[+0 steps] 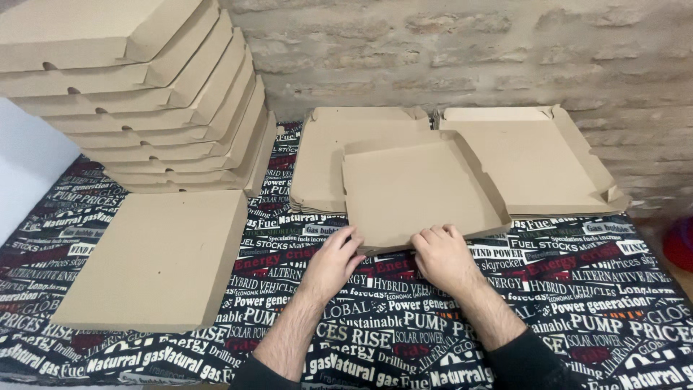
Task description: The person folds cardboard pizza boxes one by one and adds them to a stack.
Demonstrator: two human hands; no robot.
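A brown cardboard pizza box (419, 189) lies partly folded on the table, its side flaps raised. My left hand (333, 260) presses on its near edge, fingers curled at the front flap. My right hand (442, 254) grips the same near edge a little to the right, fingers bent over the flap. Under and behind this box lies a stack of flat unfolded box blanks (321, 155), spread open toward the right (538, 155).
A tall leaning stack of folded boxes (151, 94) stands at the back left. One closed box (159, 256) lies flat at the left. A black cloth with printed lettering (577, 303) covers the table. A brick wall (469, 50) runs behind.
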